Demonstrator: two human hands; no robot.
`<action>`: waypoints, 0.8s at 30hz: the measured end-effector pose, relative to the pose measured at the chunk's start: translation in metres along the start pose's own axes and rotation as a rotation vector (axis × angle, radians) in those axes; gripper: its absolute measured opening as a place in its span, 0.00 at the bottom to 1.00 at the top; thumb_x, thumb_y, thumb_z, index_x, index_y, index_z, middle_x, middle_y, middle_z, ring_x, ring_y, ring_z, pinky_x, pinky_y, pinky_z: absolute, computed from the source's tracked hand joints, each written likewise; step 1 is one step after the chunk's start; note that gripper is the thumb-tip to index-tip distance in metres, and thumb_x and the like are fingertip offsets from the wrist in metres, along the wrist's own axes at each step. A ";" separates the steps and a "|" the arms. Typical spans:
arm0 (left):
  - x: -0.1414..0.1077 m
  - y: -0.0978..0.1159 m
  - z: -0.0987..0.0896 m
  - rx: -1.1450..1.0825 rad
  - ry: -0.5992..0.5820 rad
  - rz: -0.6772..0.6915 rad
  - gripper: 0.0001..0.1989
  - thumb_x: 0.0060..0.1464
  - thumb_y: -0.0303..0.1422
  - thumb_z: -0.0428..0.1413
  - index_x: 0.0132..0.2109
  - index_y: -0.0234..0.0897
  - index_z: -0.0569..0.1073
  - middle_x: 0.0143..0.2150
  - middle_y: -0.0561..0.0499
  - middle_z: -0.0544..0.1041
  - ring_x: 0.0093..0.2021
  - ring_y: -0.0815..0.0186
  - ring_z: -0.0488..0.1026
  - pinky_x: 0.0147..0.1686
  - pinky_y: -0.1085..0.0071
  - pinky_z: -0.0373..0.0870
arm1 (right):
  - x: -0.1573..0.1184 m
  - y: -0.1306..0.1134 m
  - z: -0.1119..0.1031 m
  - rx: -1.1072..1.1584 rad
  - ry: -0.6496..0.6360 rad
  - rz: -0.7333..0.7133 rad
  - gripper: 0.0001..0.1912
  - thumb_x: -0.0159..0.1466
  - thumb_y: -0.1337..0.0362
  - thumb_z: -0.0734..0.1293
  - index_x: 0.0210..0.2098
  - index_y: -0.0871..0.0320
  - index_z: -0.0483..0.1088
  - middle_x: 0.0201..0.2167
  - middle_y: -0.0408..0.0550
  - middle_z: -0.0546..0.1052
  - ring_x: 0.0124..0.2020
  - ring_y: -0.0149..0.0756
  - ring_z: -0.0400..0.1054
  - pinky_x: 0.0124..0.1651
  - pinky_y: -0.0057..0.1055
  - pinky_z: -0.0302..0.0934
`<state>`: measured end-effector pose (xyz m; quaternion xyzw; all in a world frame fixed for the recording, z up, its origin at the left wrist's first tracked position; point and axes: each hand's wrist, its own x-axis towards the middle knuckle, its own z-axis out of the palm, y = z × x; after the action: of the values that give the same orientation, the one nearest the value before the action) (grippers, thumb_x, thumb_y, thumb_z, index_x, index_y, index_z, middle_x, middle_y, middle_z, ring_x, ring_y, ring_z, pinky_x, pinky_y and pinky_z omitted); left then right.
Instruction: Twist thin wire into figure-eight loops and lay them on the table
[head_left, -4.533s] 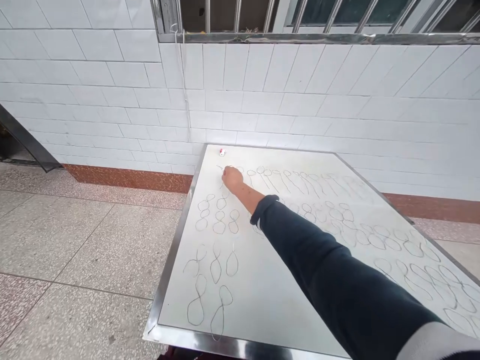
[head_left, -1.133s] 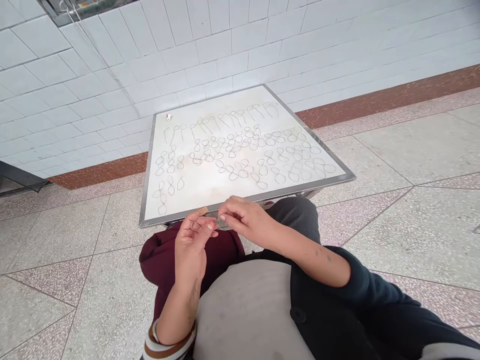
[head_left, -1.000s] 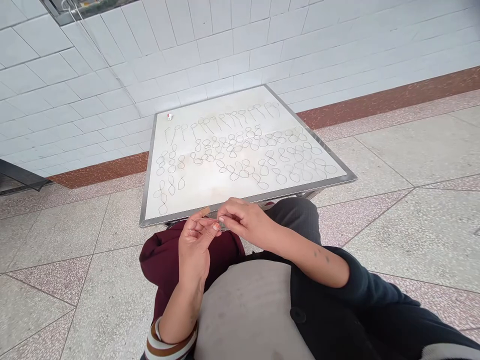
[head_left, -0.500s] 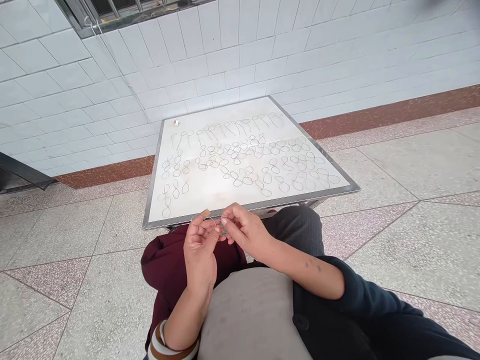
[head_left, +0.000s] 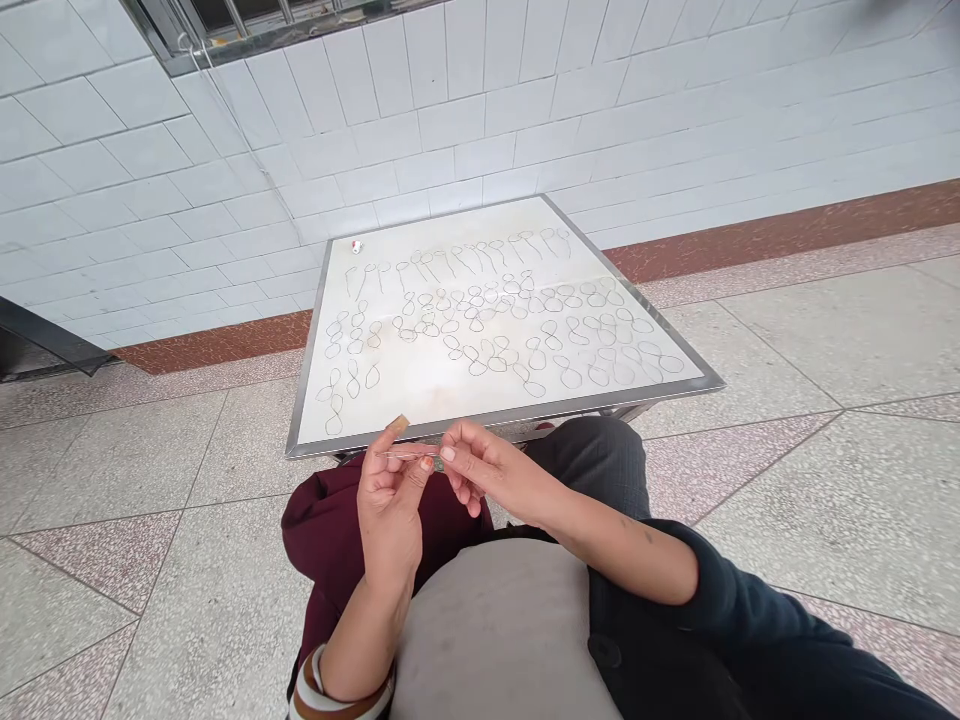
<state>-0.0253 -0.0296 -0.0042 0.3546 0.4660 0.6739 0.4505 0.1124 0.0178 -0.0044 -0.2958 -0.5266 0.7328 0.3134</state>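
My left hand (head_left: 391,505) is raised over my lap, its thumb and fingers pinching a thin wire loop (head_left: 401,456), which appears nearly edge-on. A tan wrap (head_left: 399,425) covers the tip of its index finger. From the other side, my right hand (head_left: 491,468) closes thumb and forefinger on the wire's right end. A small greenish piece (head_left: 439,464) shows between the two hands; its kind is too small to tell. Beyond them, many wire figure-eights (head_left: 571,372) lie in rows on the white table (head_left: 405,395).
Wires with one loop and a straight tail (head_left: 427,265) line the table's far side. A small red-and-white object (head_left: 357,246) sits in the far left corner. The metal table edge (head_left: 510,412) is just past my hands. Behind stands a tiled wall (head_left: 450,130).
The wire loop has turned from a visible ring to nearly edge-on. My left hand has shifted slightly left, and my right fingers have moved along the wire.
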 end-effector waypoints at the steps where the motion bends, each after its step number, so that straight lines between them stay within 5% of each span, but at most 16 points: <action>1: 0.001 0.000 -0.001 -0.007 -0.003 0.001 0.23 0.50 0.29 0.62 0.54 0.42 0.70 0.34 0.53 0.78 0.38 0.69 0.74 0.48 0.69 0.67 | 0.000 0.000 0.000 0.108 -0.036 0.051 0.15 0.62 0.51 0.66 0.36 0.55 0.62 0.25 0.38 0.68 0.22 0.25 0.63 0.22 0.21 0.60; 6: 0.003 -0.002 -0.002 -0.083 0.016 -0.058 0.25 0.49 0.31 0.63 0.55 0.43 0.70 0.39 0.52 0.79 0.44 0.67 0.74 0.54 0.65 0.64 | 0.002 0.005 0.007 0.385 -0.010 0.061 0.17 0.57 0.58 0.72 0.39 0.55 0.63 0.27 0.37 0.69 0.25 0.23 0.65 0.25 0.20 0.58; 18: -0.005 -0.006 0.006 -0.164 0.121 -0.147 0.26 0.51 0.31 0.62 0.57 0.46 0.67 0.54 0.45 0.74 0.53 0.60 0.72 0.46 0.66 0.70 | 0.013 0.023 0.026 0.272 0.215 -0.242 0.17 0.59 0.57 0.70 0.41 0.52 0.59 0.27 0.36 0.71 0.27 0.27 0.67 0.28 0.25 0.63; 24: -0.001 -0.010 0.004 -0.202 0.205 -0.127 0.24 0.48 0.30 0.64 0.53 0.44 0.70 0.41 0.50 0.78 0.44 0.63 0.76 0.44 0.67 0.71 | 0.016 0.030 0.030 0.223 0.263 -0.265 0.18 0.58 0.58 0.71 0.41 0.52 0.59 0.28 0.37 0.72 0.27 0.28 0.68 0.27 0.26 0.63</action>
<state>-0.0183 -0.0276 -0.0120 0.2068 0.4609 0.7202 0.4755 0.0747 0.0045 -0.0269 -0.2806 -0.4311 0.6940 0.5039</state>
